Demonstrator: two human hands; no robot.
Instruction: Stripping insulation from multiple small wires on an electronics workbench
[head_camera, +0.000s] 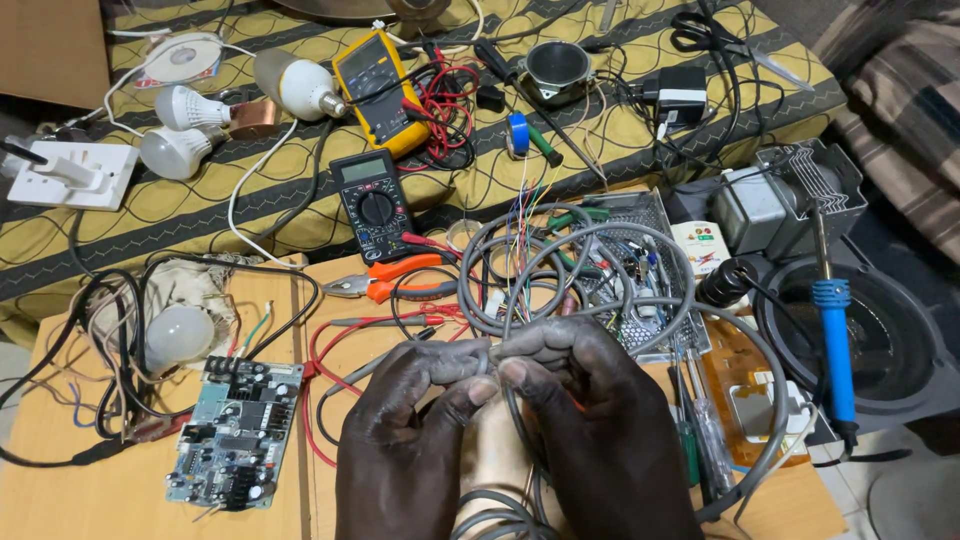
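Observation:
My left hand (410, 430) and my right hand (590, 410) meet at the middle of the wooden board (120, 490), fingertips pinching the same stretch of grey cable (640, 235). The cable coils in loops above my hands and curves down past my right wrist. Thin coloured wires (525, 215) stick out of its far end, up toward the patterned cloth. Orange-handled pliers (395, 277) lie just above my left hand.
A green circuit board (235, 430) and a white bulb (178, 335) lie at left among black wires. A black multimeter (372, 205), a yellow multimeter (380, 92), more bulbs and a socket sit on the cloth. A blue-handled soldering iron (832, 330) and a metal mesh case (650, 280) are at right.

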